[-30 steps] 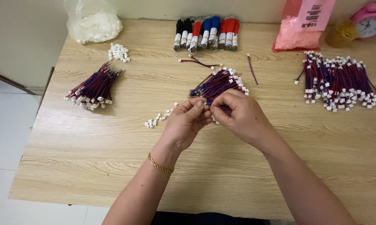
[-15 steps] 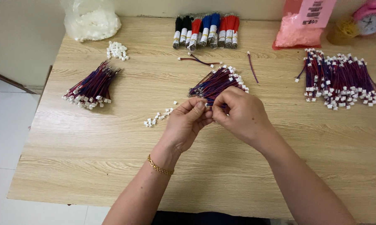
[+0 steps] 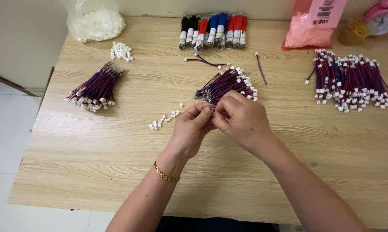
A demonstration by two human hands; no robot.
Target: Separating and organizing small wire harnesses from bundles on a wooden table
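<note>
Near the middle of the frame, the left hand (image 3: 189,129) and the right hand (image 3: 241,120) are meeting fingertip to fingertip, both pinched narrow on something too small to tell. They are hovering just below the central bundle of red and blue wires (image 3: 226,85), which is lying on the wooden bench (image 3: 95,154). A few loose white connectors (image 3: 164,120) are sitting just left of the left hand. Another wire bundle (image 3: 95,88) is lying at the left, and a large pile of finished wires (image 3: 353,83) at the right. Wire rolls (image 3: 213,31) are lining the top edge.
</note>
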